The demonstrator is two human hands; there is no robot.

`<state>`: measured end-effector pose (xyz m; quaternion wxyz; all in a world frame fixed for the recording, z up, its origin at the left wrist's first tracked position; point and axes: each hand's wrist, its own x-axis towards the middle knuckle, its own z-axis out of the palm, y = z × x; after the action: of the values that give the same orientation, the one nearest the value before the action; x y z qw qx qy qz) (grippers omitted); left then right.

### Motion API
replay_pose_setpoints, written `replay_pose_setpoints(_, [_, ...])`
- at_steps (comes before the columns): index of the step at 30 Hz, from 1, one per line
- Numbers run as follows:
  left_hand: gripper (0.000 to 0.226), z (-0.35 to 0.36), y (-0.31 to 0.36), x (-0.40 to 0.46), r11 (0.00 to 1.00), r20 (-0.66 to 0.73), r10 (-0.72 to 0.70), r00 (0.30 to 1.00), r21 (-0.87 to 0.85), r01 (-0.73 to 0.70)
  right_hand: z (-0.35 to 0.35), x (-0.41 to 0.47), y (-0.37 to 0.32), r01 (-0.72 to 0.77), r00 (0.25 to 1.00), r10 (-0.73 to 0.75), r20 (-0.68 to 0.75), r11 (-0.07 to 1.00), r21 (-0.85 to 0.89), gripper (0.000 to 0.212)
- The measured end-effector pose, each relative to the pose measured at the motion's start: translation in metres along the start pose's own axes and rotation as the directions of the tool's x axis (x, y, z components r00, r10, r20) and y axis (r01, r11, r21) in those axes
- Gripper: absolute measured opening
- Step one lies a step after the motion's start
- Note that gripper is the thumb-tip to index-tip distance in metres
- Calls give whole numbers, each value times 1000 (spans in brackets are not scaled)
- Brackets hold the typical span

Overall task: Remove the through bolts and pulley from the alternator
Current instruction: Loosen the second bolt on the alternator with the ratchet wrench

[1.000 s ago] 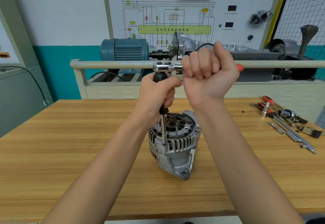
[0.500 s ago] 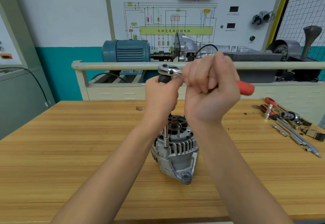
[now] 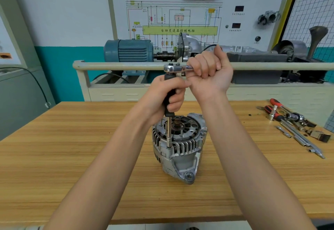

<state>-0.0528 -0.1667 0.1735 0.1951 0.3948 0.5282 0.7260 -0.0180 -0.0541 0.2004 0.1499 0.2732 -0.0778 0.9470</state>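
Standing on wooden workbench (image 3: 54, 157), alternator (image 3: 178, 146), teal-and-white wall (image 3: 59, 22) behind

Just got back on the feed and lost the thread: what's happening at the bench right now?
A person is working a bolt on the alternator, which stands on the wooden bench. The left hand grips the black handle of a vertical extension bar that runs down to the alternator's housing. The right hand grips the handle of the ratchet on top of it. Spare tools lie at the right.
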Motion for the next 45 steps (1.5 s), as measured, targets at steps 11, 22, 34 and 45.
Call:
replay_pose_setpoints(11, [43,25,-11,8,976,-506,175,845,201,-82,10,-38,27,537,836,-373,402,705,-464,45])
replay_pose_setpoints(22, [45,9,-5,-1,993,-239,96,966,96,-75,8,-16,3,129,989,-111,96,970,-208,47])
replay_pose_setpoints(34, [48,20,-9,5,988,-404,124,906,139,-73,9,-35,16,399,909,-305,285,835,-380,47])
replay_pose_setpoints(45, [42,10,-6,0,988,-255,111,960,136,-78,8,-21,6,253,958,-188,215,907,-335,51])
